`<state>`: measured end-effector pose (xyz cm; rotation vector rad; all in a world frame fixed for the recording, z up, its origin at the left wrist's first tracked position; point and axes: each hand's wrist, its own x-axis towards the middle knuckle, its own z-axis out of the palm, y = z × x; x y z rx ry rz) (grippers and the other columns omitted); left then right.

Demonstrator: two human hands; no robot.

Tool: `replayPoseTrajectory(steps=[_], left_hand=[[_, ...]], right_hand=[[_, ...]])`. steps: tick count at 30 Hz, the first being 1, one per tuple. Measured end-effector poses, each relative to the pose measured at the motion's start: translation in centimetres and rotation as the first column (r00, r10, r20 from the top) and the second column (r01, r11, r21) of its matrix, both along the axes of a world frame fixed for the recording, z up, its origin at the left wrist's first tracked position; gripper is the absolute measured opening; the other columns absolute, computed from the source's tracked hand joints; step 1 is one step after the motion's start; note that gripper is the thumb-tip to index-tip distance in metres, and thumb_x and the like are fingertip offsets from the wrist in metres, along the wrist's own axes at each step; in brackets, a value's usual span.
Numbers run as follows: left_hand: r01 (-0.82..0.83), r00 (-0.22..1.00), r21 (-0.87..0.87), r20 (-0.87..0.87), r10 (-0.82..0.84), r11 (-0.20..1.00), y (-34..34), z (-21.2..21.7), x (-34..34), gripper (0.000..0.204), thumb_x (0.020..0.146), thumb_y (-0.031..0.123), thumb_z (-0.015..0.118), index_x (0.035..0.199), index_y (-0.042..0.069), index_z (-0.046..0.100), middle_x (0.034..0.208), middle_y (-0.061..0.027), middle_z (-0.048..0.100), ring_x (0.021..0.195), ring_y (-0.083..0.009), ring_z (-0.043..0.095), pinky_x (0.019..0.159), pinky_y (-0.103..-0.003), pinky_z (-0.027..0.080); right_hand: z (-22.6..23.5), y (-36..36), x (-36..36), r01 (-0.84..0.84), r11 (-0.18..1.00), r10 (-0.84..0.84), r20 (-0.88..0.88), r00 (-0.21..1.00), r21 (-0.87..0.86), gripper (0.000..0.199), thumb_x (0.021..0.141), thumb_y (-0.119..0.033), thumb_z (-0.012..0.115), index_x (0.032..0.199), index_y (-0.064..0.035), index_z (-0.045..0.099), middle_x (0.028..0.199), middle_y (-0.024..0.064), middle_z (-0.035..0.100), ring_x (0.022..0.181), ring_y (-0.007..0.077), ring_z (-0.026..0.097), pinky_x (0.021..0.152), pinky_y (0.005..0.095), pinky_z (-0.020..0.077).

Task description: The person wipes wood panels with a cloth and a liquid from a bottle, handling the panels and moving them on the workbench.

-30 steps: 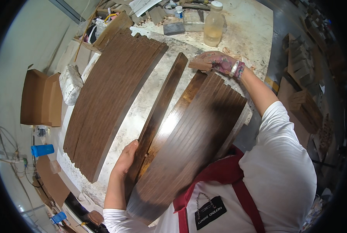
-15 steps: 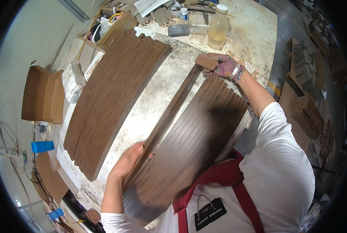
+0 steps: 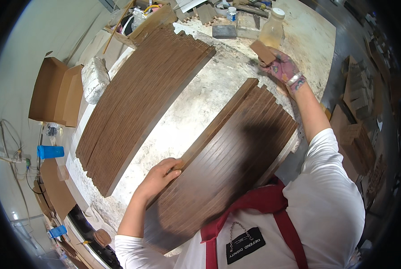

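Observation:
My bare left hand (image 3: 161,178) grips a long brown wooden strip (image 3: 218,120), its thumb and fingers closed over it. The strip lies along the left edge of the near row of dark, glossy wooden strips (image 3: 227,157). My right hand (image 3: 283,68), in a patterned purple glove, is raised past the far end of that row. It pinches a small flat brown block (image 3: 263,51), apart from the strips. Further left lies a second row of brown strips (image 3: 142,98) packed side by side, with uneven ends.
The stained white table (image 3: 164,121) carries both rows. At the back stand a bottle of yellowish liquid (image 3: 272,30), a dark grey block (image 3: 224,31), a small jar (image 3: 231,14) and a cluttered box (image 3: 155,22). An open cardboard box (image 3: 57,92) and blue cup (image 3: 50,152) are at the left.
The strip has moved right against the near row. My right hand has left its far end and moved outward, still holding the small block. The left hand has shifted slightly right along with the strip.

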<state>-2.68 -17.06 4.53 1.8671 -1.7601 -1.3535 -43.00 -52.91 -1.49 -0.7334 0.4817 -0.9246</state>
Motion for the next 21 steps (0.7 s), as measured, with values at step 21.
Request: replayPoseTrajectory(steps=[21], left_hand=[[0.189, 0.545, -0.391, 0.805, 0.235, 0.901, -4.5, -5.7, 1.7, 0.079, 0.087, 0.048, 0.059, 0.147, 0.005, 0.030, 0.156, -0.0124, 0.023, 0.144, -0.0344, 0.021, 0.113, -0.059, 0.017]], right_hand=[[-0.7, 0.6, 4.9, -0.199, 0.980, 0.180, -0.353, 0.918, -0.019, 0.034, 0.099, -0.017, 0.049, 0.127, 0.0027, 0.051, 0.113, 0.0121, 0.060, 0.095, 0.0191, 0.063, 0.080, 0.0316, 0.0570]])
